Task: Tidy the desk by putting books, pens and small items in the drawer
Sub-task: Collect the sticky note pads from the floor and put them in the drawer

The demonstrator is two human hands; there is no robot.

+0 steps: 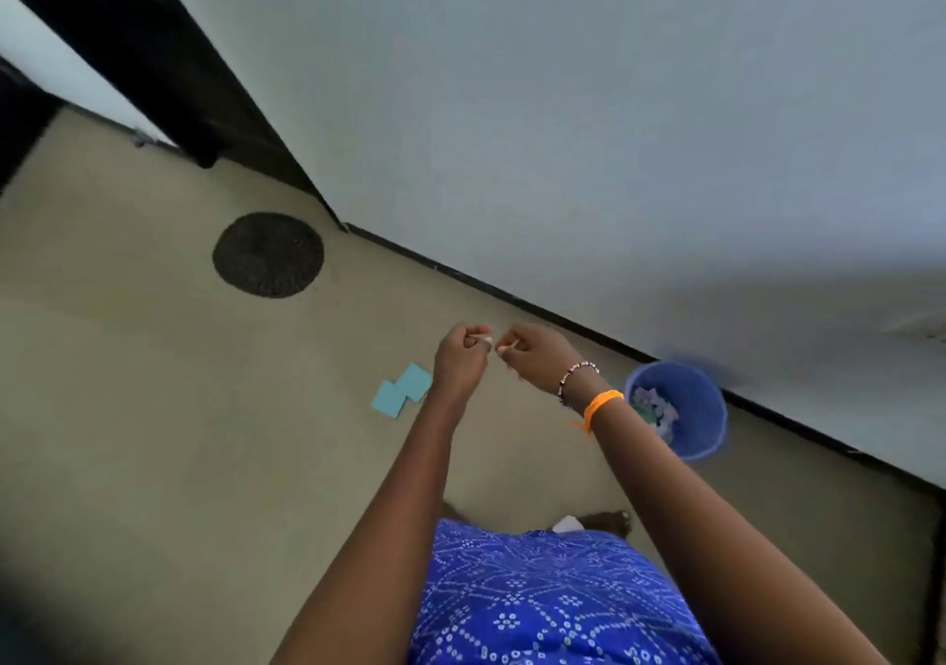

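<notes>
Both my hands are raised in front of me over the floor, close together. My left hand (460, 354) is closed with a small pale scrap pinched at its fingertips. My right hand (532, 352) is also closed, pinching a small pale item; what either scrap is cannot be told. Two light blue sticky notes (402, 390) lie overlapping on the beige floor just left of my left wrist. No desk or drawer is in view.
A blue waste bin (699, 408) with crumpled paper in it stands by the wall at the right. A round dark woven mat (269, 254) lies on the floor at left. A white wall (614, 126) with black skirting runs diagonally; a dark door frame (169, 65) rises at upper left.
</notes>
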